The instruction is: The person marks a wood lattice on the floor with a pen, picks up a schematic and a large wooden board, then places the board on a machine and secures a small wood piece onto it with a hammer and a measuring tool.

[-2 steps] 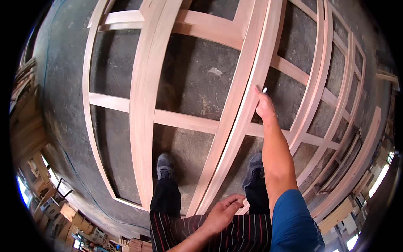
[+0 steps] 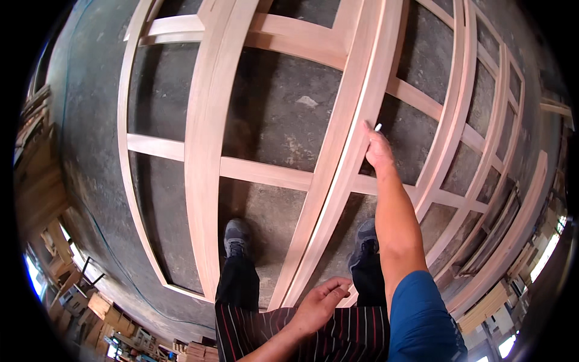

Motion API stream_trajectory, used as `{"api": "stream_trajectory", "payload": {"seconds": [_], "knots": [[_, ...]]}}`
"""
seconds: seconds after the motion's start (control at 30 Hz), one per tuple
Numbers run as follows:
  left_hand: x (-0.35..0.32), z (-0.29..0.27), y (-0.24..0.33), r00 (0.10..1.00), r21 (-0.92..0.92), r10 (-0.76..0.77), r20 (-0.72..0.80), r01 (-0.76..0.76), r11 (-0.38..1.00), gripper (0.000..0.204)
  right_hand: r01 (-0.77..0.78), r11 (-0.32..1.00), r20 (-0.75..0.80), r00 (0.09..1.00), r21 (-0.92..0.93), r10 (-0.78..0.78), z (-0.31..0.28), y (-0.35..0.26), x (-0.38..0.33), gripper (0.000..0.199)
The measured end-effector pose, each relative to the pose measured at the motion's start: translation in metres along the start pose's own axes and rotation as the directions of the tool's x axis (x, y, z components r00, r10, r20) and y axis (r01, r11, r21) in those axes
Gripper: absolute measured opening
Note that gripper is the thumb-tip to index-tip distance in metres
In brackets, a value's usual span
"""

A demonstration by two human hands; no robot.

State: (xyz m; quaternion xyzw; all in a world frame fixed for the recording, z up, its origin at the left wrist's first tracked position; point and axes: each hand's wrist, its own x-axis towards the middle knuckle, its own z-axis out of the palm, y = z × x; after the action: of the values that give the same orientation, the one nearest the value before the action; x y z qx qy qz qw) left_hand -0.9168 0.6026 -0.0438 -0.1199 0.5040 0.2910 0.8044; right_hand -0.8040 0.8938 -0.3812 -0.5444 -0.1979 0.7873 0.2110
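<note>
Pale wooden door-like frames (image 2: 202,151) lie side by side across the floor in front of me. My right hand (image 2: 379,149) is closed around the edge of a long wooden rail (image 2: 360,136), its thumb on the top face and the other fingers mostly hidden at the side. A short white stick (image 2: 378,127) pokes out by these fingers; its kind is unclear. Low in front of me, my left hand (image 2: 321,304) hovers over the striped apron (image 2: 362,329) with its fingers curled in and thumb against the index finger. Whether it holds anything cannot be made out.
My shoes (image 2: 237,236) stand on the grey concrete floor between the frame bars. Crosspieces (image 2: 265,173) bridge the frames at foot level. A thin hose or cable (image 2: 111,247) runs along the left. Stacked timber (image 2: 482,311) lies at lower right, with more wood pieces at lower left.
The view has shifted very slightly, with the frames a little further left. Both hands keep their pose, the right one still on the rail.
</note>
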Motion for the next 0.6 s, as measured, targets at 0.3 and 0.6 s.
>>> {"api": "stream_trajectory", "payload": {"seconds": [0.3, 0.6], "knots": [[0.006, -0.005, 0.003, 0.996, -0.114, -0.025, -0.086, 0.015, 0.993, 0.032, 0.187, 0.873, -0.257, 0.909, -0.451, -0.327, 0.032, 0.012, -0.008, 0.046], [0.005, -0.007, -0.013, 0.996, -0.172, 0.076, -0.043, -0.082, 0.982, 0.034, 0.032, 0.789, -0.321, 0.903, -0.614, -0.286, 0.043, 0.014, -0.011, 0.049]]}}
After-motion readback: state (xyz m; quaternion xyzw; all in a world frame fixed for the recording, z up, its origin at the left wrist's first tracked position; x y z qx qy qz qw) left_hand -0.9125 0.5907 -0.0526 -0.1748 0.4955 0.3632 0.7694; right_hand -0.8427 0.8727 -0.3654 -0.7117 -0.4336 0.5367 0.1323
